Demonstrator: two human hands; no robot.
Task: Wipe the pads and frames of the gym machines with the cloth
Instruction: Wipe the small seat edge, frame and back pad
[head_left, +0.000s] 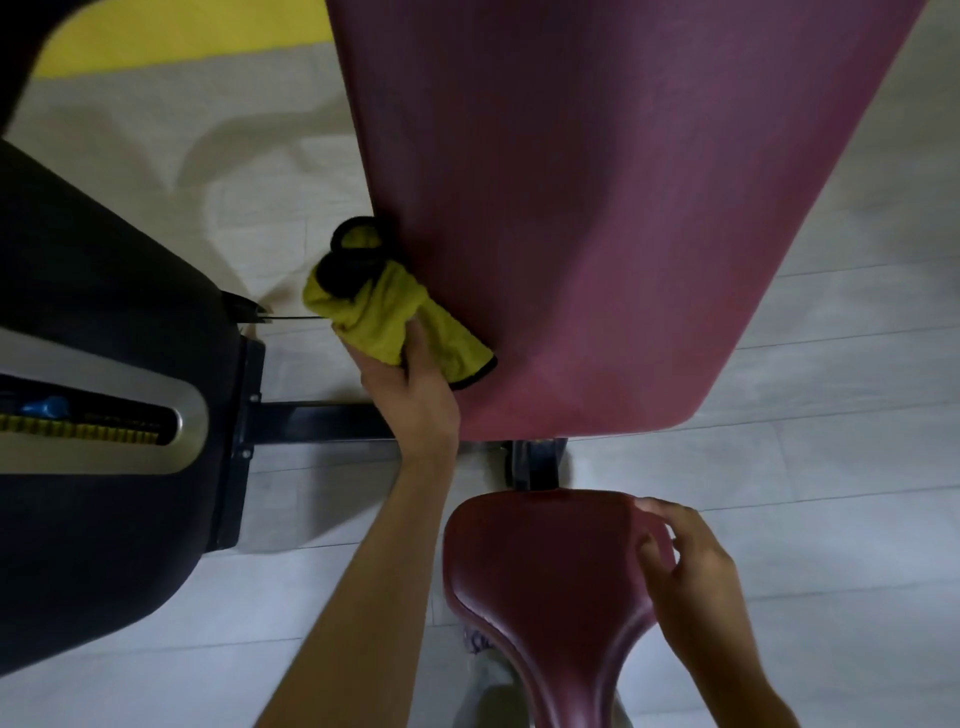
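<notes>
At 5 o'clock the right hand (696, 571) rests with loose fingers on the red seat (545, 571), grasping nothing; farther, at 10 o'clock, the left hand (410, 384) grasps the yellow cloth (384, 312), which touches the left edge of the big back pad (597, 208); a black machine housing (104, 312) stands at 9 o'clock.

Nothing is legible: the yellow weight-stack labels (78, 431) are too blurred to read.

A big red pad (597, 208) fills the far right. A black machine (104, 322) fills the left. Open floor (270, 166) lies between.
</notes>
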